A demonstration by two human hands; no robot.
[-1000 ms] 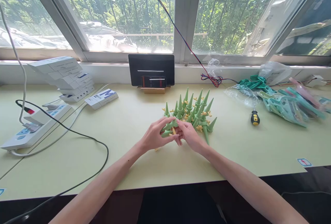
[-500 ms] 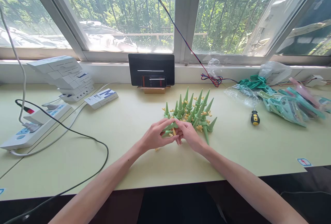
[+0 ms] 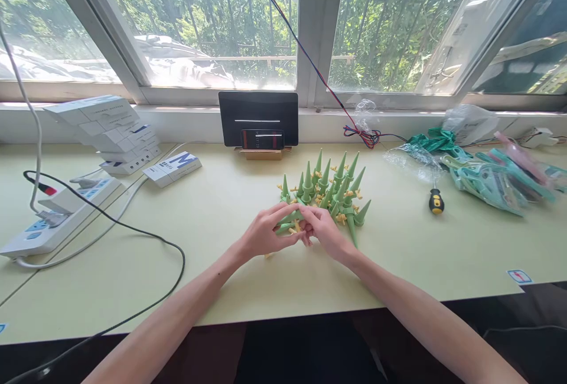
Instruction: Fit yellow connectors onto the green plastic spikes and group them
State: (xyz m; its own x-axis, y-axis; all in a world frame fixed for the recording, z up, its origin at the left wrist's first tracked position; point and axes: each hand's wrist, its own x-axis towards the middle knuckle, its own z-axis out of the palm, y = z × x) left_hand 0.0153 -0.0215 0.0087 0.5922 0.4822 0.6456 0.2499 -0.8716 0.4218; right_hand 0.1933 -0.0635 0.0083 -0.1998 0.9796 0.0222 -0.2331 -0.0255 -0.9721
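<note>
My left hand (image 3: pixel 267 231) curls round a green plant watering spike (image 3: pixel 289 218), its fingers along the top and the thumb below. My right hand (image 3: pixel 325 231) meets it from the right, fingertips pinched together near a small yellow valve (image 3: pixel 296 227) on the held piece. The hands partly hide the spike, so where the right fingertips grip is hard to see. Just behind them stands a cluster of green cone-shaped spikes (image 3: pixel 341 189) with yellow valves, most upright and a few tilted or lying. A small yellow piece (image 3: pixel 268 255) lies under my left hand.
A screwdriver (image 3: pixel 436 201) and bagged green items (image 3: pixel 482 183) lie to the right. At the back, a tablet (image 3: pixel 259 113) and phone (image 3: pixel 262 139) rest on a stand. Stacked white boxes (image 3: pixel 119 136), a power strip (image 3: pixel 57 215) and a black cable (image 3: pixel 177 248) occupy the left.
The hands keep nearly the same pose, with the yellow valve tilted slightly differently between them. The whole view has shifted very slightly.
</note>
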